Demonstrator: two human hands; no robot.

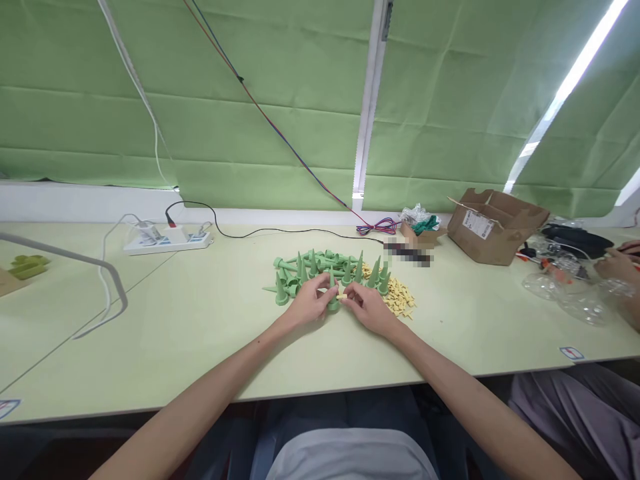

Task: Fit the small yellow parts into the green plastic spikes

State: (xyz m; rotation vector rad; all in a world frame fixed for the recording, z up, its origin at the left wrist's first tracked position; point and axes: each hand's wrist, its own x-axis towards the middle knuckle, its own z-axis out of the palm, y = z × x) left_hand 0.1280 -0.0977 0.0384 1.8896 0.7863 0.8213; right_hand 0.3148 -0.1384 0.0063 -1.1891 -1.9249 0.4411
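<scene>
My left hand (311, 300) is closed around a green plastic spike (333, 303), which stands upright with its point up. Between the fingertips of my right hand (367, 307) is a small yellow plastic piece (342, 297), held against or very near the spike's side; contact cannot be made out. Behind both hands lies a heap of green spikes (287, 270), some on their sides and several standing upright. A pile of small yellow pieces (400, 298) spreads to the right of my right hand.
A power strip (167, 245) with plugs stands at the back left, its black cable running along the table. At the back right are an open cardboard box (493, 227) and clear plastic parts (575, 293). Another person's hand (620, 267) shows at the right edge.
</scene>
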